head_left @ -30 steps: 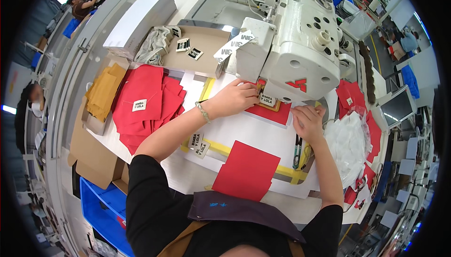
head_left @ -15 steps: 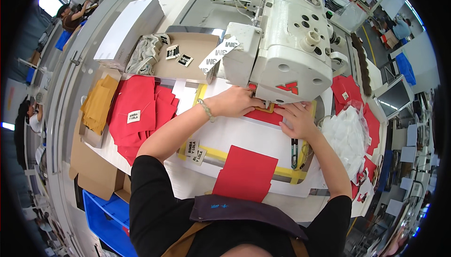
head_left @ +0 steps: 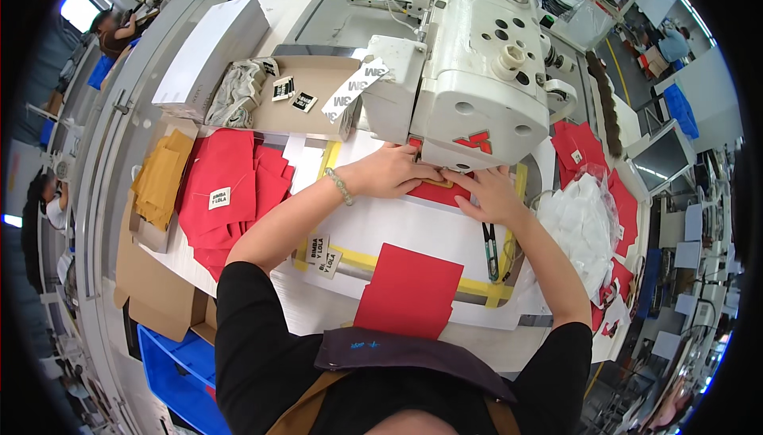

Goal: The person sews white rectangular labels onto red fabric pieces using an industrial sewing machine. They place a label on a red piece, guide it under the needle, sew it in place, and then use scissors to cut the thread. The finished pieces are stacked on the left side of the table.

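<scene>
Beneath the head of a white sewing machine [head_left: 477, 109] lies a red fabric piece [head_left: 447, 195] with a small yellow-tan frame [head_left: 437, 184] on it. My left hand [head_left: 395, 171] lies flat at the left side of this piece, fingers stretched toward the frame. From the right, my right hand [head_left: 490, 194] rests with fingers apart, its index fingertip close to the left fingertips at the frame. The machine head hides the needle area. Nearer to me is another red fabric piece [head_left: 409, 290] on the table edge, with thread snips [head_left: 489, 252] to its right.
Red pieces [head_left: 218, 168] are piled at left beside a box of yellow pieces [head_left: 163, 176]. Behind them, a cardboard tray [head_left: 318, 77] holds labels. Loose labels [head_left: 324, 256] lie on the taped white board. White pieces in a clear bag [head_left: 576, 232] sit at right.
My right index finger has reached further left, to the frame's edge near my left fingertips. More of the red piece shows between my hands. The whole view has shifted slightly.
</scene>
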{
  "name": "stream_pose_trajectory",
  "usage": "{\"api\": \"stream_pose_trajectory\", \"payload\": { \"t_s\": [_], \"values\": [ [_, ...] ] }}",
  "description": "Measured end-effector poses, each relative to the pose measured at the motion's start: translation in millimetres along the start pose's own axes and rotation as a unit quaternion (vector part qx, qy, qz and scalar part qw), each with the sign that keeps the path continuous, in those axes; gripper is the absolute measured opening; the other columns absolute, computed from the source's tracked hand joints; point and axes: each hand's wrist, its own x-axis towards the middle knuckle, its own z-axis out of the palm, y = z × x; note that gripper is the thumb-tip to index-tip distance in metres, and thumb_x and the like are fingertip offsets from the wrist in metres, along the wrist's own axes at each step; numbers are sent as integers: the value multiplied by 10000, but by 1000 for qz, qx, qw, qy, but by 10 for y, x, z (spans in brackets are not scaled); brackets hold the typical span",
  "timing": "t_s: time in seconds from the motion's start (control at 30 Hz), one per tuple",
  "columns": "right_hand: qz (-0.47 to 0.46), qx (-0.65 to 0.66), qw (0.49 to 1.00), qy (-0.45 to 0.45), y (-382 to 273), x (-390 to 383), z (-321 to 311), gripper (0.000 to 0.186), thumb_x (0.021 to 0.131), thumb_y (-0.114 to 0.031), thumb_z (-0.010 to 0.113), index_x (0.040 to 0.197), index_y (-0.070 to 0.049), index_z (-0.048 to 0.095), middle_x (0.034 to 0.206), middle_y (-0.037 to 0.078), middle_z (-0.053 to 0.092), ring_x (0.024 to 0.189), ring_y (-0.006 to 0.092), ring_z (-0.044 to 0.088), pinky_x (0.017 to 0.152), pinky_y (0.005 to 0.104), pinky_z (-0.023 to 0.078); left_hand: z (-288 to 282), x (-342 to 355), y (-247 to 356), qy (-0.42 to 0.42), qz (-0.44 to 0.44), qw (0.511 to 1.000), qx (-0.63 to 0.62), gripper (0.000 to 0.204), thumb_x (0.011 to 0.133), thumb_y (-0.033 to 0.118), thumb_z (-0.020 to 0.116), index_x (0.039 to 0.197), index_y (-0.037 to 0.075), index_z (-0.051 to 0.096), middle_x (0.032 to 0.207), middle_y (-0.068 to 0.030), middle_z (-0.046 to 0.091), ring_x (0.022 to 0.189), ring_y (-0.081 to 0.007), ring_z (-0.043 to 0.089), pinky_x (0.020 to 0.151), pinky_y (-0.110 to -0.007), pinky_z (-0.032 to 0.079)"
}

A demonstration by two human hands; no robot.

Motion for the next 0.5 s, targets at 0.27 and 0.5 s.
{"api": "stream_pose_trajectory", "payload": {
  "t_s": [0.27, 0.5],
  "values": [
    [18, 5, 1000, -12, 17, -6, 34, 436, 789, -292, 658, 1222, -250, 656, 1322, 79, 500, 1241, 261, 422, 996, 489, 260, 54, -135, -64, 79, 3, 994, 71, 256, 868, 229, 649, 1117, 248, 706, 1054, 29, 652, 1021, -192, 574, 951, -401, 412],
    [28, 47, 998, -23, 68, -10, 65, 404, 803, -270, 644, 1207, -255, 664, 1318, 86, 496, 1230, 257, 428, 994, 484, 265, 49, -142, -97, 46, 0, 993, 111, 214, 877, 263, 646, 1079, 229, 708, 1036, 33, 649, 1052, -183, 573, 914, -404, 422]
  ]
}}
